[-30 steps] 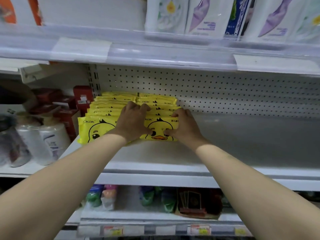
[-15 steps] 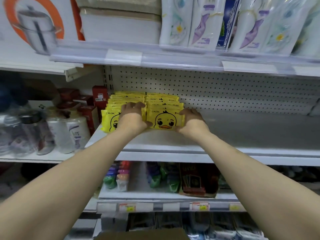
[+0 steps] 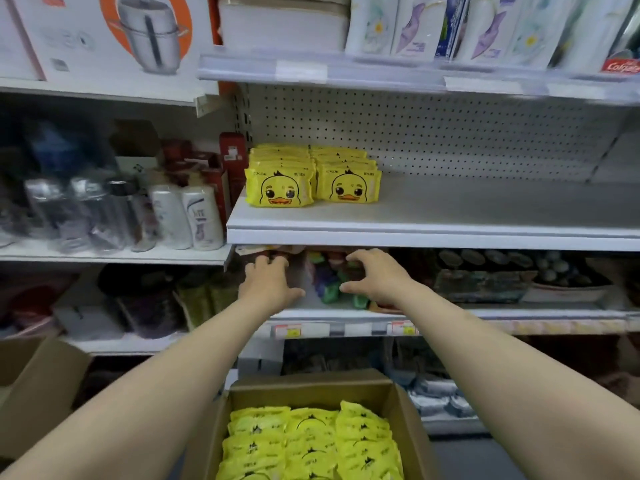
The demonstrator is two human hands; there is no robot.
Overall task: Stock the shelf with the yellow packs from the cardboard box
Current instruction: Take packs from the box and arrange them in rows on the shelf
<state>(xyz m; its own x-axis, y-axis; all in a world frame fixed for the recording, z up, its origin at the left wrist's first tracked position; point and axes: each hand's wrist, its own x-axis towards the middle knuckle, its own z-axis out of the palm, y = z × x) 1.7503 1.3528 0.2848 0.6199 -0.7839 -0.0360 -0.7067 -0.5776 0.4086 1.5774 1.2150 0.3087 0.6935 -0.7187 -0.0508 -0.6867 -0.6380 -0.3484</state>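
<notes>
Two rows of yellow duck-face packs [image 3: 313,176] stand at the left end of the white shelf [image 3: 433,233], against the pegboard. Below me an open cardboard box [image 3: 311,386] holds several more yellow packs [image 3: 311,445] in rows. My left hand [image 3: 268,285] and my right hand [image 3: 375,278] hover in the air under the shelf's front edge, well above the box. Both hands have loosely spread fingers and hold nothing.
White bottles [image 3: 187,216] and red boxes [image 3: 232,168] fill the neighbouring shelf on the left. Packaged goods line the shelf above, and small coloured items [image 3: 332,285] sit on the shelf below. Another cardboard box [image 3: 31,386] stands at the lower left. The white shelf is bare to the right of the packs.
Both hands have let go of the front packs and dropped below the shelf edge. The view has pulled back and tilted down, bringing the cardboard box into sight.
</notes>
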